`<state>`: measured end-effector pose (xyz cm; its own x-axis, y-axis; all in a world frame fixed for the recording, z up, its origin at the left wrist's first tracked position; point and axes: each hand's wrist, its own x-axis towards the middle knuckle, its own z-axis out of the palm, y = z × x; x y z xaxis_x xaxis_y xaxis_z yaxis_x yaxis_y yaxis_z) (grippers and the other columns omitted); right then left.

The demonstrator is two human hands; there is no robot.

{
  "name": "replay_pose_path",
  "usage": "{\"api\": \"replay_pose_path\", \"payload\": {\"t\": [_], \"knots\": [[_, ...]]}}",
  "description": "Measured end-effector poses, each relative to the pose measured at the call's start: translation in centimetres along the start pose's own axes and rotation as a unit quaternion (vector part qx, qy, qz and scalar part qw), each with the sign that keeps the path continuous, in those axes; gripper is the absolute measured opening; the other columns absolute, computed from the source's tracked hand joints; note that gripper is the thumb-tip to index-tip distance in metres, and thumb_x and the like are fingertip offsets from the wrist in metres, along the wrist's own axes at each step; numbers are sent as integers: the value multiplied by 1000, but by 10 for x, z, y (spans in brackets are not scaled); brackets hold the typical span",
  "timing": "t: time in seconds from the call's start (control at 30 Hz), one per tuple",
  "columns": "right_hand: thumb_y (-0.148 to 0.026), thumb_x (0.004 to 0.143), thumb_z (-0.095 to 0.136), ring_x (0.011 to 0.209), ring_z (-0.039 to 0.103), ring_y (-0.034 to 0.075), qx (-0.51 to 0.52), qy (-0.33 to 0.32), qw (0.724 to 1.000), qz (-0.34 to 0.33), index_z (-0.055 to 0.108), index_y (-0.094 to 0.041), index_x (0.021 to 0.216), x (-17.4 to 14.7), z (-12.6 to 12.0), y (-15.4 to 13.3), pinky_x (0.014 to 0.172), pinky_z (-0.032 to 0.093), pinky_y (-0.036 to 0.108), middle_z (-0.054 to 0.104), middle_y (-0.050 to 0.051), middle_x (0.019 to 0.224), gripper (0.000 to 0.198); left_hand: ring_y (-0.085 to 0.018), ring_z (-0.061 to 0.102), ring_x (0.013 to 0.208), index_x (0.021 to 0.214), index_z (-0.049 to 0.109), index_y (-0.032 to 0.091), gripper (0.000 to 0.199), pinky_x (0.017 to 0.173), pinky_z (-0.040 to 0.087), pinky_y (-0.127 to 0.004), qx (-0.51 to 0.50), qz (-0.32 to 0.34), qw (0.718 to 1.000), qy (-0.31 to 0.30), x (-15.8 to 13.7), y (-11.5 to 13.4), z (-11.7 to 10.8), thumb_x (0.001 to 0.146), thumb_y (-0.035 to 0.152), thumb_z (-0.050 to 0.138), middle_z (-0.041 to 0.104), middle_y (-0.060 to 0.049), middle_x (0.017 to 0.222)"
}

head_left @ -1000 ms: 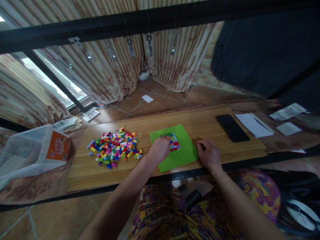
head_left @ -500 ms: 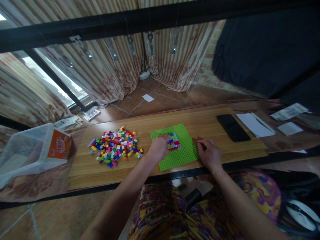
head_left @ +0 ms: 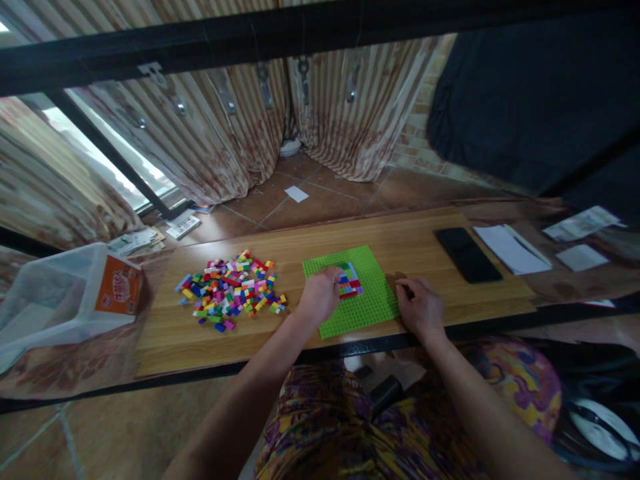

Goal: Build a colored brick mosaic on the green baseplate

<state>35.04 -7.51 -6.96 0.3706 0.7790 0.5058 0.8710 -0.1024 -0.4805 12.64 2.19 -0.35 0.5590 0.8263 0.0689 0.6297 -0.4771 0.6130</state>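
Note:
A green studded baseplate (head_left: 350, 317) lies on the wooden board, with a small patch of coloured toy bricks (head_left: 351, 285) on it, red, blue and lilac among them. Over the left part of that patch is my left hand (head_left: 323, 291), its fingers pinched together and pointing down at the bricks. Whatever is between its fingertips is hidden. My right hand (head_left: 420, 305) rests at the plate's right edge with its fingers curled in; what it holds, if anything, does not show. A heap of loose toy bricks (head_left: 233, 287) in many colours spreads to the left of the plate.
At far left stands a clear plastic box (head_left: 55, 300) with an orange label. A black phone (head_left: 467, 255) lies on the board (head_left: 400, 233) at right, beside white paper (head_left: 513, 250) with a pen. A dark bar (head_left: 320, 30) crosses above.
My left hand stays over the brick patch, its fingers shifted only slightly. My right hand keeps its place. The whole view has moved a little.

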Motion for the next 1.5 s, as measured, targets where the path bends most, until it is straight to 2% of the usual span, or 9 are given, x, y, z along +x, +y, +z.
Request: {"api": "replay_pose_path", "payload": {"t": [0.2, 0.33, 0.53, 0.77, 0.97, 1.1, 1.3, 1.5], "knots": [[-33, 88, 49, 80, 62, 21, 0, -11, 1000, 9, 69, -19, 85, 0, -1, -1, 72, 49, 34, 67, 8, 86, 24, -18, 67, 92, 109, 63, 19, 30, 88, 52, -30, 55, -1, 998, -26, -3, 8, -2, 87, 7, 46, 70, -6, 104], [-33, 88, 49, 80, 61, 21, 3, -3, 1000, 9, 69, -19, 83, 0, -1, -1, 72, 49, 34, 67, 8, 85, 24, -18, 67, 94, 109, 62, 18, 30, 88, 52, -30, 59, 5, 998, -20, -5, 6, -1, 86, 7, 46, 70, -7, 105], [-33, 88, 48, 81, 61, 22, 5, -9, 1000, 10, 68, -19, 84, 0, -2, -3, 72, 49, 35, 67, 9, 87, 25, -15, 67, 94, 111, 62, 20, 30, 89, 52, -29, -51, -10, 998, 43, -14, -2, -4, 88, 10, 46, 71, -4, 105], [-35, 89, 48, 82, 61, 22, 7, -8, 1000, 12, 68, -19, 86, 0, -3, -2, 73, 49, 35, 66, 10, 88, 26, -17, 65, 98, 116, 59, 20, 32, 94, 50, -31, -63, -32, 991, 110, -29, -8, -10, 88, 12, 47, 72, -4, 101], [-34, 88, 48, 80, 61, 21, 8, -10, 1000, 4, 68, -18, 85, -1, -2, 0, 73, 49, 34, 66, 8, 86, 25, -17, 66, 95, 113, 60, 19, 27, 89, 52, -31, -80, -60, 978, 185, -41, -28, -21, 88, 16, 50, 71, -5, 98], [-35, 88, 49, 80, 62, 21, -2, -6, 1000, 4, 69, -18, 86, -1, -2, 0, 71, 50, 34, 66, 9, 87, 26, -17, 67, 91, 113, 61, 18, 28, 88, 52, -31, -76, -99, 964, 235, -62, -48, -38, 86, 16, 51, 71, -5, 97], [-35, 88, 49, 81, 62, 22, -7, -1, 1000, -14, 69, -19, 86, -2, -2, 2, 73, 50, 36, 67, 9, 86, 26, -17, 67, 90, 113, 61, 20, 27, 85, 53, -31, -65, -160, 951, 256, -98, -73, -55, 87, 22, 52, 72, -5, 99], [-37, 88, 48, 79, 62, 23, -16, 4, 999, -28, 68, -19, 86, -2, -1, 6, 71, 50, 36, 67, 10, 86, 28, -18, 67, 91, 104, 64, 20, 22, 85, 52, -33, -2, -169, 949, 266, -100, -86, -59, 87, 21, 51, 72, -4, 97]]}}
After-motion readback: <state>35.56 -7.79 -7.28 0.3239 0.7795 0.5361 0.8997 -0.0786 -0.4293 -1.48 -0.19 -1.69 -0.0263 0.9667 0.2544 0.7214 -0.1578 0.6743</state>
